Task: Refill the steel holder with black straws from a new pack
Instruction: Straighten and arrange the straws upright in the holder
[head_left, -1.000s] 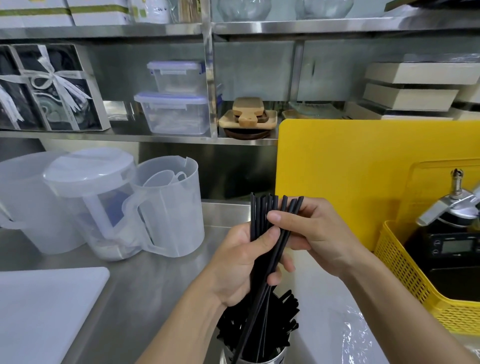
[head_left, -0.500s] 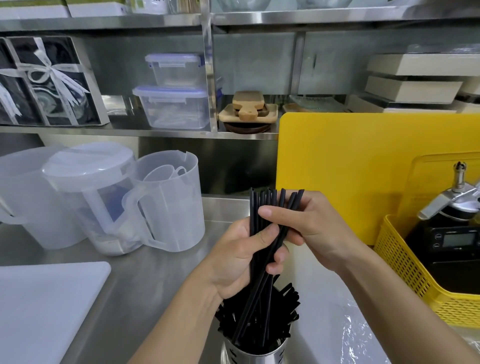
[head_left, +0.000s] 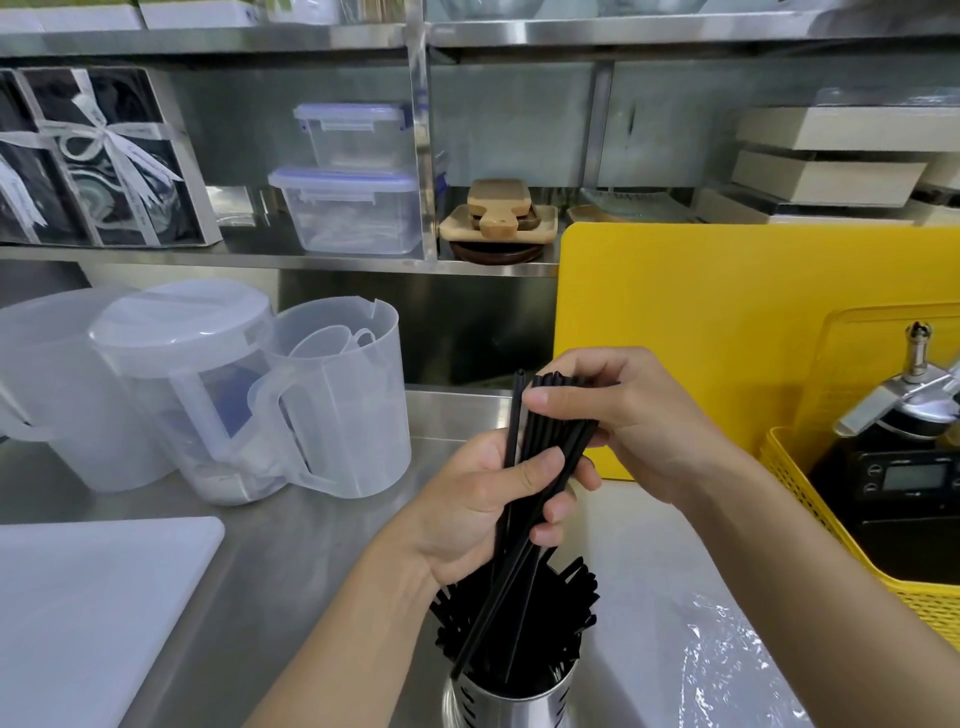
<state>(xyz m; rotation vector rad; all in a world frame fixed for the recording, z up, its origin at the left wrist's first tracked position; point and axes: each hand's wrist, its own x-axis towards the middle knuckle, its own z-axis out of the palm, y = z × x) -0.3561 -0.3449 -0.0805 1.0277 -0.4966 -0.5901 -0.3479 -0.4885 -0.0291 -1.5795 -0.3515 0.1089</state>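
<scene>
I've got the left hand (head_left: 488, 512) clenched round the bundle of black straws (head_left: 540, 467) over the steel holder (head_left: 511, 701), right hand (head_left: 623, 415) pinching the tops, so I'd square the ends and lower straight in; holder's base is out of frame, probably near full.

Steel counter (head_left: 311, 561) with jugs (head_left: 332, 395), holder (head_left: 511, 706).

Head view — down, close over counter (head_left: 291, 561).
</scene>
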